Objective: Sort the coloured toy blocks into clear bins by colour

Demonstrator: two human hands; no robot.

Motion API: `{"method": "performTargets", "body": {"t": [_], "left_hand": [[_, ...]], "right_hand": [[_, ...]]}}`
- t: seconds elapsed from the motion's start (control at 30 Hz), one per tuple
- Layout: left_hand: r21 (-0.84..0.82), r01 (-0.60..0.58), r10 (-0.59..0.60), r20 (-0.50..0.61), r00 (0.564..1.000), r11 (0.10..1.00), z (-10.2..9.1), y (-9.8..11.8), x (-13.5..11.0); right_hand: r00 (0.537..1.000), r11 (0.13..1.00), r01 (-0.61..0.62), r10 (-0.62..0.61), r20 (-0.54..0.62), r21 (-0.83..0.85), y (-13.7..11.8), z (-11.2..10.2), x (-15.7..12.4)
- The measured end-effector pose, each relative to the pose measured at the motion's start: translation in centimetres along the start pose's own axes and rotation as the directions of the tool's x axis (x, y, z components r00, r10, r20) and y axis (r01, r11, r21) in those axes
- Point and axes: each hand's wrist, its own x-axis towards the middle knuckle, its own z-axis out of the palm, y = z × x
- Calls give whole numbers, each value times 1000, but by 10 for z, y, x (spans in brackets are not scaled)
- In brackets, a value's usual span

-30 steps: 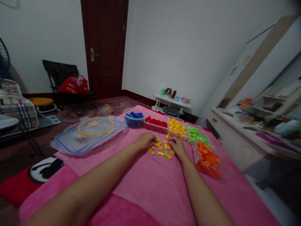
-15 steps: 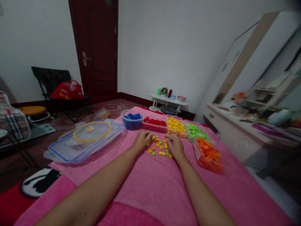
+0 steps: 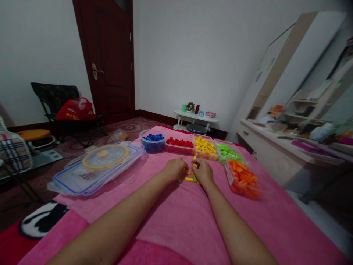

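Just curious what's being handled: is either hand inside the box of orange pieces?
No, the left hand and right hand are both at the loose pieces on the pink cloth, and the box stands apart.

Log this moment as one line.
left hand: at loose plastic building pieces, grip unclear | right hand: same pieces, grip unclear | beyond: round tub of blue pieces, box of red pieces

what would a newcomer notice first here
A newcomer's eye would probably land on the blue pieces, red pieces, yellow pieces, green pieces and orange pieces, in clear containers curving around the far and right sides of the pink cloth. Next come the left hand and right hand, close together over small loose pieces, and the blue-edged lid on the left.
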Motion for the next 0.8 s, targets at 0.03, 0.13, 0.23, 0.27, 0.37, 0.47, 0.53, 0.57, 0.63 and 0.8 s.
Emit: {"method": "performTargets", "body": {"t": [0.03, 0.13, 0.23, 0.27, 0.37, 0.47, 0.53, 0.57, 0.63, 0.8], "left_hand": [[-16, 13, -13, -1, 1000, 1000, 1, 1, 1], [-87, 36, -38, -23, 999, 996, 4, 0, 4], [-201, 60, -72, -55, 996, 978, 4, -7, 5], [-253, 71, -90, -63, 994, 965, 4, -10, 5], [-437, 119, -163, -64, 985, 892, 5, -18, 8], [-586, 157, -235, -58, 970, 795, 8, -23, 10], [-749, 154, -274, -38, 961, 644, 9, -24, 10], [-830, 146, -287, -18, 958, 538, 10, -25, 9], [-931, 131, -291, 28, 956, 341, 10, -24, 8], [-962, 27, -332, -68, 941, 273, 11, -17, 10]], "right_hand": [[1000, 1000, -2, 2, -13, 9, -2, -3, 0], [1000, 999, 14, -14, -9, 49, -6, -13, 3], [995, 995, 47, -55, 87, 87, -10, -19, 6], [990, 995, 52, -63, 129, 90, -11, -20, 6], [975, 996, 37, -53, 217, 78, -17, -18, 0], [976, 996, -10, -10, 216, 92, -22, -16, -4], [981, 987, -47, 17, 193, 152, -24, -16, -4], [983, 978, -62, 25, 181, 201, -25, -16, -3], [987, 939, -93, 44, 154, 330, -27, -15, -1], [978, 708, -204, 118, 172, 677, -34, -6, 0]]}}
